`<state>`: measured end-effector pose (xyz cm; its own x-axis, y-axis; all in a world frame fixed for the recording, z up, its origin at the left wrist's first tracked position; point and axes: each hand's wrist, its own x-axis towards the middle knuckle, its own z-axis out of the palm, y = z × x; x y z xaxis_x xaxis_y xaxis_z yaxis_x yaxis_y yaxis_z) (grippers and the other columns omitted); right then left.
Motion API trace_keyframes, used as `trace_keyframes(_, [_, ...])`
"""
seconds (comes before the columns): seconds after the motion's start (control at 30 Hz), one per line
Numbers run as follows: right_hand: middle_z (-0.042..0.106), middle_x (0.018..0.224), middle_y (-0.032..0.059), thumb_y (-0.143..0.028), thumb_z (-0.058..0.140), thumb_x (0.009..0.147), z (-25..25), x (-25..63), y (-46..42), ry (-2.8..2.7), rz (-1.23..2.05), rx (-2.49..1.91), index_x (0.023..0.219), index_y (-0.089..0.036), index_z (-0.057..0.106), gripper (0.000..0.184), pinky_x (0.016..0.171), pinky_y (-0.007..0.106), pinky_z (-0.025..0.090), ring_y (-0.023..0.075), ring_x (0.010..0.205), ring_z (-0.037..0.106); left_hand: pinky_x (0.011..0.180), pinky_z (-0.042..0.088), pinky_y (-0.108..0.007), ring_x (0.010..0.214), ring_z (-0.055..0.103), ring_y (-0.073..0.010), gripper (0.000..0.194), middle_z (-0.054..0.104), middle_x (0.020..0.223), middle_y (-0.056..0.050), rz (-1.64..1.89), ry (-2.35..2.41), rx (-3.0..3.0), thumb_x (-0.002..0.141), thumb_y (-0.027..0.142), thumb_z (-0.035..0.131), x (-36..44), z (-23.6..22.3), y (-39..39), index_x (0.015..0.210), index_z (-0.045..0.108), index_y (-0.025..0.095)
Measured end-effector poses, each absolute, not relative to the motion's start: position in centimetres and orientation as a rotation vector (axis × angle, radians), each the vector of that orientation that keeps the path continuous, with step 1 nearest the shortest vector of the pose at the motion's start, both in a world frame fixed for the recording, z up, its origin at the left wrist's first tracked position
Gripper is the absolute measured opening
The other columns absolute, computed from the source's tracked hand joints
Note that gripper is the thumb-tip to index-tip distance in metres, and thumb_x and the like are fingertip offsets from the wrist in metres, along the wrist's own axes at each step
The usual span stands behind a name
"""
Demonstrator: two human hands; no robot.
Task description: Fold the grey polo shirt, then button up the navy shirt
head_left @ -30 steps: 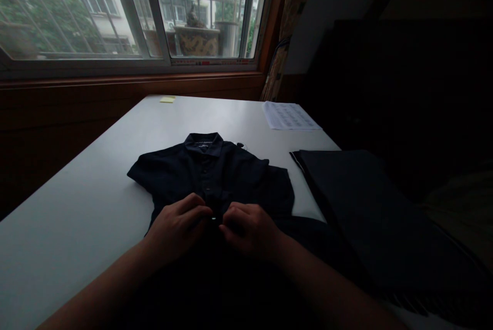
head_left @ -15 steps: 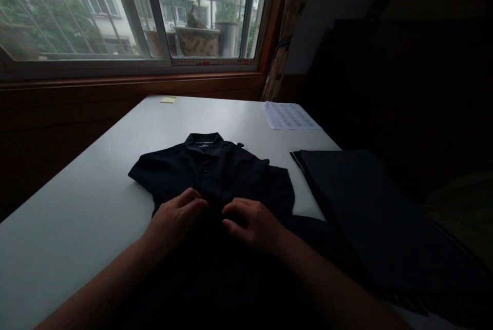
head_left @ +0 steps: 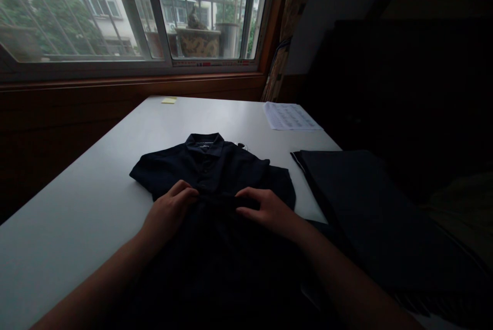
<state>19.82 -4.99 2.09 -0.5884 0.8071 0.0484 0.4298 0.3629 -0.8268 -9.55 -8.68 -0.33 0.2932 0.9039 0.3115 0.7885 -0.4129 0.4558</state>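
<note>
A dark navy short-sleeved shirt (head_left: 231,166) with a collar and a buttoned front lies on the white table (head_left: 96,166), collar towards the window. My left hand (head_left: 171,212) grips its front just below the chest, fingers bent over the cloth. On the other side of the button line, my right hand (head_left: 267,209) has the cloth between thumb and fingers. A low ridge of fabric runs between both hands. Below them the shirt merges into deep shadow, so its lower part is hard to make out.
Dark folded cloth (head_left: 370,207) with a fringed near end lies at the table's right side. Printed sheets (head_left: 292,116) rest at the back right corner, yellow sticky notes (head_left: 169,100) at the back left. A small round white-and-dark item (head_left: 242,146) peeks out behind the shirt's shoulder.
Both hands have moved apart and slightly away from me, up the shirt front. The small bright spot seen between them earlier no longer shows. The shirt's collar and sleeves have barely shifted.
</note>
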Motion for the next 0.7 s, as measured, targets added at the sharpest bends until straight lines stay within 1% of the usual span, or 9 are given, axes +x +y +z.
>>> trace_keyframes(0.13, [0.075,0.103,0.0024,-0.032,0.069,0.088,2.4,20.4,-4.4,-2.099,1.172,-1.123,0.106,-0.022,0.072,0.02,0.084,0.033,0.05,0.0212,0.094,0.069,0.068,0.05,-0.025,0.079,0.063,-0.0142,0.016,0.059,0.104,-0.003,0.844,1.575,2.273,0.099,0.026,0.049,-9.9,-0.7,-8.3,0.104,0.064,0.023])
trace_keyframes(0.3, [0.075,0.099,0.0033,-0.036,0.063,0.092,1.9,20.5,-4.0,-2.032,1.255,-1.145,0.102,-0.021,0.073,0.021,0.082,0.033,0.051,0.0214,0.092,0.069,0.069,0.05,-0.025,0.08,0.063,-0.0143,0.015,0.059,0.102,-0.002,0.912,1.549,2.22,0.098,0.028,0.051,-10.2,-1.3,-7.9,0.101,0.065,0.024])
trace_keyframes(0.43, [0.074,0.101,0.0036,-0.033,0.061,0.094,1.3,20.3,-4.0,-1.998,1.266,-1.133,0.106,-0.021,0.071,0.02,0.082,0.032,0.05,0.0205,0.094,0.068,0.069,0.05,-0.025,0.079,0.063,-0.0147,0.015,0.06,0.1,-0.002,0.903,1.538,2.194,0.097,0.029,0.053,-10.1,-1.1,-7.9,0.1,0.067,0.024])
trace_keyframes(0.57, [0.071,0.101,0.003,-0.026,0.062,0.093,1.1,20.2,-4.0,-2.013,1.161,-1.106,0.11,-0.021,0.069,0.019,0.08,0.03,0.048,0.0178,0.092,0.065,0.07,0.05,-0.025,0.081,0.063,-0.0152,0.017,0.06,0.1,-0.003,0.886,1.532,2.177,0.098,0.029,0.052,-10.0,-0.9,-7.9,0.1,0.068,0.023])
trace_keyframes(0.7, [0.067,0.1,0.0031,-0.023,0.064,0.091,1.2,20.1,-4.1,-2.111,1.003,-1.04,0.102,-0.021,0.071,0.013,0.079,0.029,0.047,0.0166,0.089,0.062,0.071,0.051,-0.025,0.081,0.063,-0.0148,0.018,0.06,0.101,-0.003,0.86,1.535,2.176,0.098,0.029,0.051,-10.1,-1.0,-7.9,0.1,0.068,0.023])
